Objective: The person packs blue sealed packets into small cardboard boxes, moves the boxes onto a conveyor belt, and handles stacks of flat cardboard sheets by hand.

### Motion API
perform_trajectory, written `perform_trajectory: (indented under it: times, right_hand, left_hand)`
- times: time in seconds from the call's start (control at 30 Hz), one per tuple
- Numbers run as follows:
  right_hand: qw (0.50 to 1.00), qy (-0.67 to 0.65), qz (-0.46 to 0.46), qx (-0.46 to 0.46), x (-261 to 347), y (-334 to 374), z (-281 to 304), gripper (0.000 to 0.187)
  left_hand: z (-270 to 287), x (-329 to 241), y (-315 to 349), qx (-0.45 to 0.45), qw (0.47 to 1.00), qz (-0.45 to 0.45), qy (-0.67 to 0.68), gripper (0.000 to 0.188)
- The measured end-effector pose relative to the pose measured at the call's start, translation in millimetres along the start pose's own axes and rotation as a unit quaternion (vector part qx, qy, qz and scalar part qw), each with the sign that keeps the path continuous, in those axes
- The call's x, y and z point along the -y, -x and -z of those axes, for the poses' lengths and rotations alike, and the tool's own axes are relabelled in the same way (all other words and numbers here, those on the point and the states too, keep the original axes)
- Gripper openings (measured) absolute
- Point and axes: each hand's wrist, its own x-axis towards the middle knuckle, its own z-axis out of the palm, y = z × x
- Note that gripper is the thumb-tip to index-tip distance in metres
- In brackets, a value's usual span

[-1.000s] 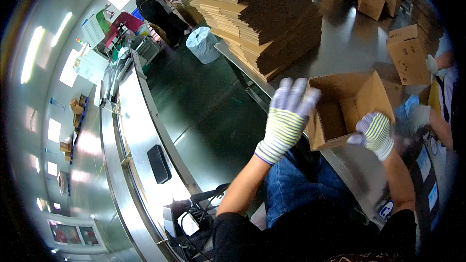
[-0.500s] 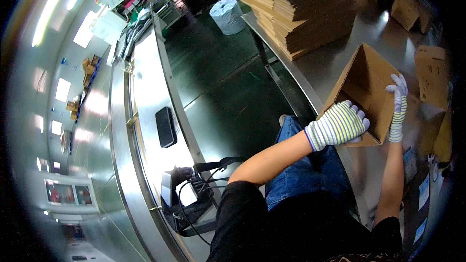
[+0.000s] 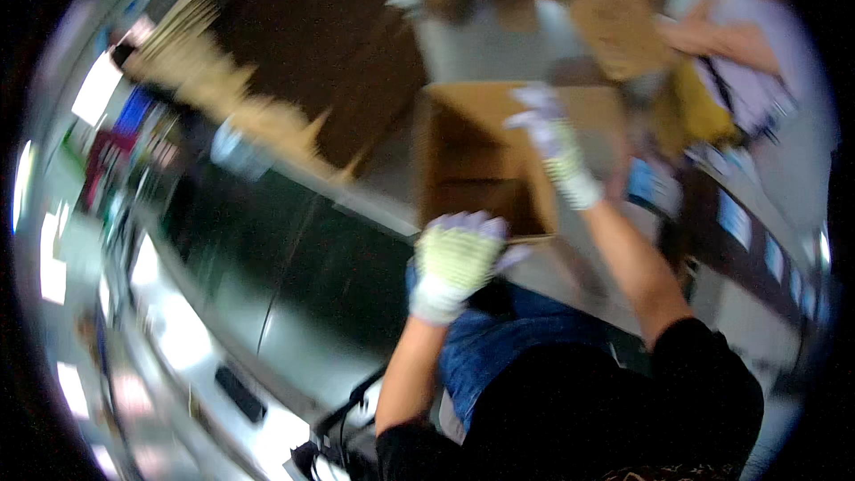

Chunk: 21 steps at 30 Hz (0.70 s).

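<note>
An open-topped cardboard box (image 3: pixel 481 156) stands at the edge of the metal table in front of me, its dark inside facing up. My left hand (image 3: pixel 457 263), in a striped knit glove, is closed over the near left rim, fingers over the edge and thumb on the outer side. At the right wall of the box is my right hand (image 3: pixel 552 138), gloved alike. Its fingers are spread near the far right corner; blur hides whether they touch the cardboard. The floor of the box is in shadow.
A tall stack of flat cardboard (image 3: pixel 338 62) rises at the far left of the table. At the right, another person's hand (image 3: pixel 699 31) is at a smaller carton (image 3: pixel 619 27). A dark phone (image 3: pixel 240 394) lies on the bench at left.
My view has swung right, blurring the scene and bringing another person into sight. My left hand stays on the box rim; my right hand stays by its right wall, fingers now more spread.
</note>
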Motion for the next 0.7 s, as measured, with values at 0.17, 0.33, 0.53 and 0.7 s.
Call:
perform_trajectory:
  times: [0.17, 0.33, 0.53, 0.7]
  right_hand:
    - [0.992, -0.107, -0.054, -0.029, 0.2, 0.9, -2.8, 0.033]
    - [0.991, -0.095, -0.082, -0.043, 7.2, 10.1, -3.9, 0.026]
    - [0.989, -0.112, -0.065, -0.066, 4.4, 14.3, -16.8, 0.025]
    - [0.989, -0.109, -0.064, -0.072, 0.8, 18.2, -12.8, 0.022]
  left_hand:
    - [-16.2, -0.6, -6.4, -0.044, 0.995, -0.015, -0.086, 0.05]
    - [-20.5, -5.7, 5.5, -0.043, 0.992, -0.018, -0.117, 0.05]
    - [-23.9, -3.9, 12.1, -0.068, 0.991, -0.013, -0.112, 0.052]
    - [-27.1, -5.0, 11.2, -0.059, 0.994, -0.013, -0.096, 0.052]
